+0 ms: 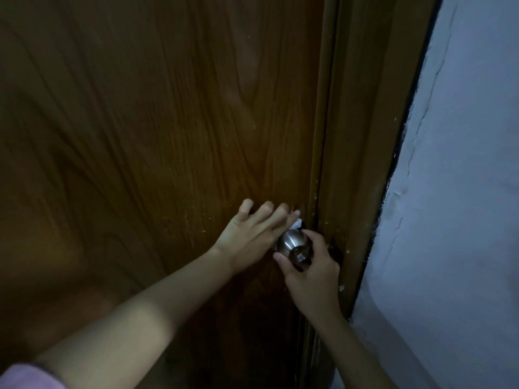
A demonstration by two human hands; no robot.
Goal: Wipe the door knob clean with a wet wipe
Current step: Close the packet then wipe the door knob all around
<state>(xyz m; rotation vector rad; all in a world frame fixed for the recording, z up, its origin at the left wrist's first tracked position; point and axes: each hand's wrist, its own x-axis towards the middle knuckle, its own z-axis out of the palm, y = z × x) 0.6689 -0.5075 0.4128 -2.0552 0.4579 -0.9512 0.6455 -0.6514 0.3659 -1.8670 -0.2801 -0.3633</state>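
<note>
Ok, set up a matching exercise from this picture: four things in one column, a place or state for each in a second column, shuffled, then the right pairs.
Things:
1. door knob
2. wet wipe
3. left hand
4. right hand

Places or states:
A. white, showing just above the knob, under fingertips
B. fingers spread, reaching in from the door side
C. shiny metal, near the door's edge
D. thumb and fingers curled round the knob from below

Pairs: 1-C, 2-A, 3-B, 4-D
</note>
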